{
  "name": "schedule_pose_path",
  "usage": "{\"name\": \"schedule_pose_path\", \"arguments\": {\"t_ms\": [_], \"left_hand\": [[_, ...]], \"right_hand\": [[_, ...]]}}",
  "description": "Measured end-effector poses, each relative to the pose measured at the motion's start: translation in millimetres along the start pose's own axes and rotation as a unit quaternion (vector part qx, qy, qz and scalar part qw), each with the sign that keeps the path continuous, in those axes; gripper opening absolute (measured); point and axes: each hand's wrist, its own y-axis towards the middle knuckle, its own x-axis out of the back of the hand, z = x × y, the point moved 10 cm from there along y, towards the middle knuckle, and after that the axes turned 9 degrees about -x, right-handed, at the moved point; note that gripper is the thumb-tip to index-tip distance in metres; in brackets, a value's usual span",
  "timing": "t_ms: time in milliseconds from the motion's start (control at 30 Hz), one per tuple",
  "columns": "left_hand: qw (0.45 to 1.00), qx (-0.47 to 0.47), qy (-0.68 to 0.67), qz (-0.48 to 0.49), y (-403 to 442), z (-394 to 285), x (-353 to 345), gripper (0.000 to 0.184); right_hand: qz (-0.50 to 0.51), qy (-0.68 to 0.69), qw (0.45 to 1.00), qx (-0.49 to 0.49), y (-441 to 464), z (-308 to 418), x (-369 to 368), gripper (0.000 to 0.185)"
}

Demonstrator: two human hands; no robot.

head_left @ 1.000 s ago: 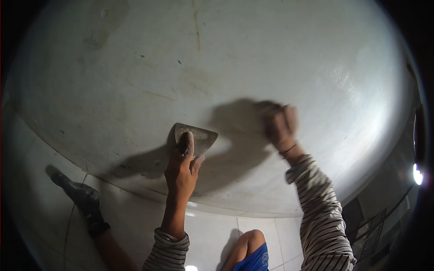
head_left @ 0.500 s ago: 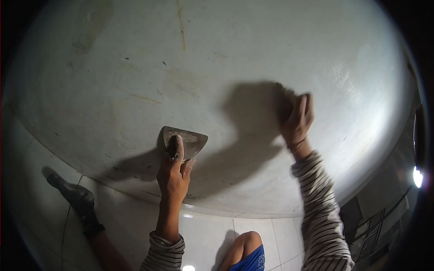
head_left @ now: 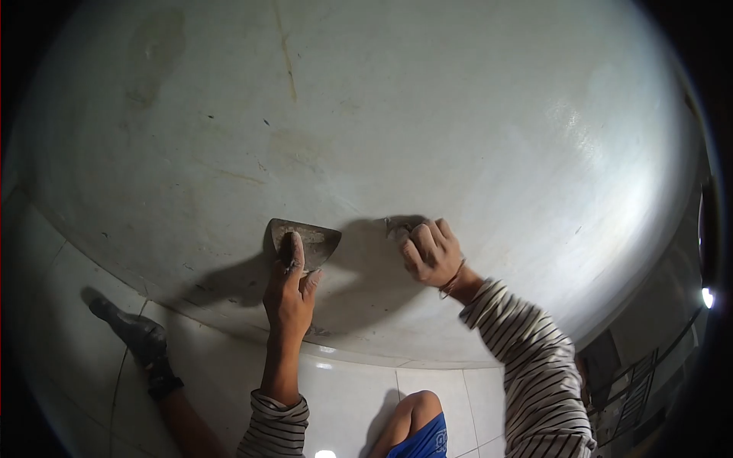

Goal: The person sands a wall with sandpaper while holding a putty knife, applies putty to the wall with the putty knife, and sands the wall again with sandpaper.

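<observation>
My left hand point(head_left: 289, 294) grips a putty knife point(head_left: 314, 243) with a wide, stained metal blade, its index finger stretched along the blade. The blade is held up in front of a large pale wall point(head_left: 473, 99), and I cannot tell whether it touches. To its right, my right hand point(head_left: 434, 252) is closed around a small grey scraper point(head_left: 398, 227), mostly hidden by the fingers. The scraper's edge is at the wall surface. White dust or filler coats the fingers of my left hand.
Brownish streaks and small dark marks spot the wall. Below it runs a white tiled floor point(head_left: 343, 397). My dark-shod foot point(head_left: 130, 328) and a bent knee point(head_left: 416, 408) are at the bottom. A bright lamp point(head_left: 708, 298) shines at far right.
My right hand has swept left and down across the wall with the scraper, closer to my left hand. The left hand with the putty knife has hardly moved.
</observation>
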Motion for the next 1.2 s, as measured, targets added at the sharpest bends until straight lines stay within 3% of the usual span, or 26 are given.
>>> {"name": "schedule_pose_path", "arguments": {"t_ms": [67,133,167,233,267,333,400,467,533,567,633,733,800,900,933,1000,1100,1133,1167,1200], "left_hand": [[1.000,-0.007,0.005,-0.003,0,-2,2,0.064],[1.000,0.021,0.009,0.002,-1,2,-2,0.065],[1.000,0.003,0.019,-0.007,-2,1,-1,0.066],[1.000,0.002,0.014,-0.010,-3,0,-3,0.066],[1.000,-0.004,0.014,-0.012,-2,0,-1,0.066],[1.000,-0.006,0.008,-0.013,2,6,-1,0.066],[1.000,0.000,-0.007,-0.003,-6,1,-4,0.066],[0.999,0.011,0.032,-0.013,-1,-1,1,0.064],[0.999,-0.016,0.027,-0.016,2,0,-2,0.065],[1.000,0.002,0.009,-0.012,-1,5,-6,0.065],[1.000,0.020,-0.007,-0.006,-4,6,-11,0.065],[1.000,0.006,-0.001,0.005,-6,2,-6,0.065],[0.999,0.024,-0.022,0.013,-3,7,-10,0.065],[1.000,-0.019,0.008,-0.018,-3,-2,-8,0.064],[1.000,-0.014,0.008,-0.009,-5,-4,-12,0.064],[0.997,0.055,-0.045,-0.002,-6,7,-14,0.064],[0.999,0.032,-0.011,-0.005,-6,10,-10,0.063],[1.000,0.025,0.015,0.007,-5,9,-12,0.064],[0.995,-0.046,0.057,-0.067,-2,-4,-1,0.063],[0.995,-0.045,0.064,-0.067,-2,-1,0,0.063]], "right_hand": [[-0.115,-0.012,0.986,0.118,12,-21,37,0.024],[-0.088,-0.088,0.992,-0.018,63,-99,69,0.031],[-0.090,-0.086,0.992,-0.019,65,-93,67,0.031],[-0.101,-0.069,0.962,-0.242,58,-117,69,0.034],[-0.278,-0.125,0.951,-0.057,25,-71,55,0.032],[-0.108,0.003,0.994,-0.016,17,-6,21,0.023],[-0.008,-0.007,0.998,0.068,17,13,13,0.023],[-0.168,0.010,0.974,0.150,18,-35,47,0.023],[-0.130,-0.068,0.989,-0.020,82,-90,91,0.024],[-0.129,-0.066,0.989,-0.018,82,-88,86,0.024],[-0.184,-0.032,0.973,-0.133,65,-98,83,0.022],[-0.161,0.000,0.984,-0.082,1,-43,49,0.022],[-0.145,-0.003,0.984,-0.100,-7,-45,43,0.027],[-0.200,0.011,0.975,-0.092,54,-38,54,0.023],[-0.175,0.015,0.979,-0.102,72,-33,53,0.025],[-0.140,0.009,0.980,-0.139,46,-39,45,0.031],[-0.142,-0.011,0.978,-0.154,2,-43,43,0.034],[-0.150,-0.006,0.978,-0.148,11,-48,39,0.034],[-0.200,-0.028,0.969,-0.144,31,-50,53,0.030],[-0.248,-0.046,0.957,-0.143,52,-52,67,0.027]]}}
